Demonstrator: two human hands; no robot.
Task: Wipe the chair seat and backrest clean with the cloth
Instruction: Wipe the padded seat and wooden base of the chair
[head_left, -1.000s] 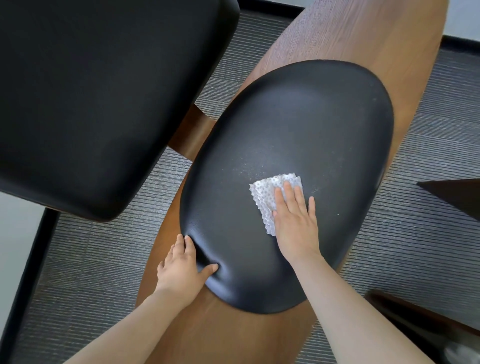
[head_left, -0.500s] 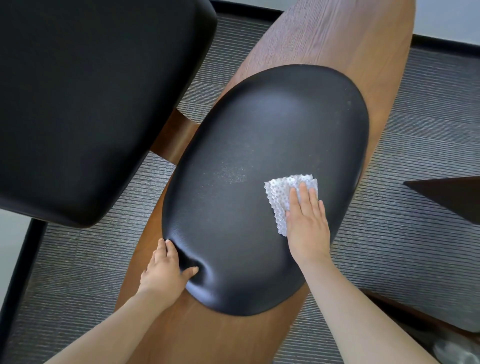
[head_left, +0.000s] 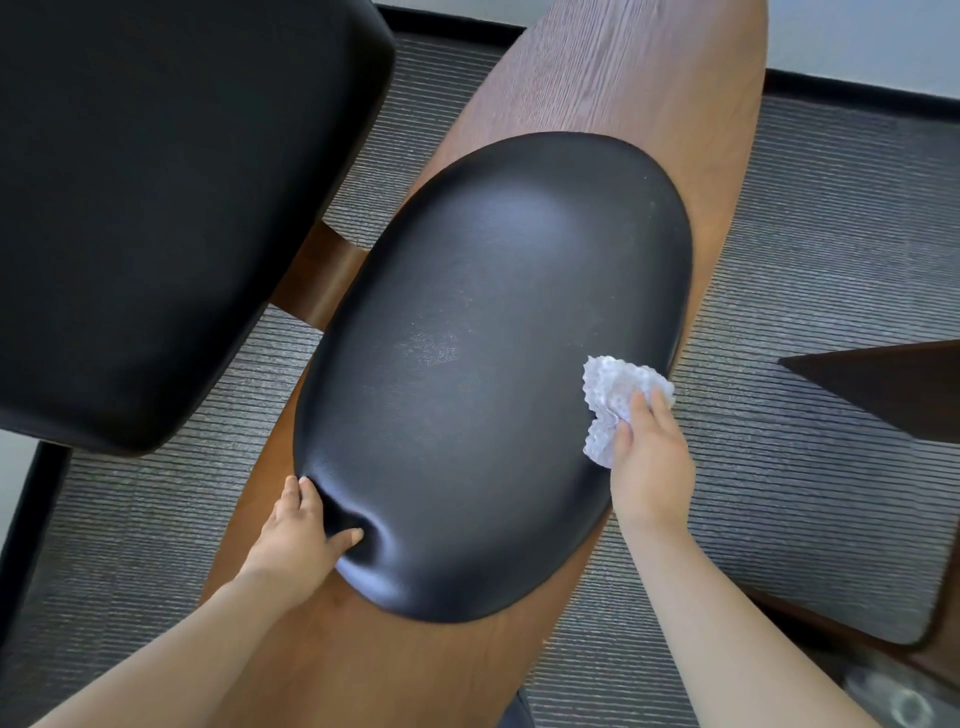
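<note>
The left hand (head_left: 298, 540) grips the near left edge of the oval pad (head_left: 493, 364). Its thumb presses into the black padding and makes a dent, and its fingers curl round the rim. The right hand (head_left: 649, 462) is at the opposite rim of the same pad, further from the person than the left hand. It holds the white cloth (head_left: 610, 395) bunched under its thumb and fingers. The cloth sits against the pad's edge, partly on the black surface just ahead of the fingertips. Between the two hands lies the broad middle of the pad, with a faint speckled patch showing on it. The pad is mounted on a curved wooden shell (head_left: 649, 78) that runs beneath both forearms and on beyond the hands. Up and to the left of the left hand is a square black cushion (head_left: 156, 208). Outward from the right hand a dark wooden piece (head_left: 893, 384) juts over the ribbed grey carpet (head_left: 805, 260).
</note>
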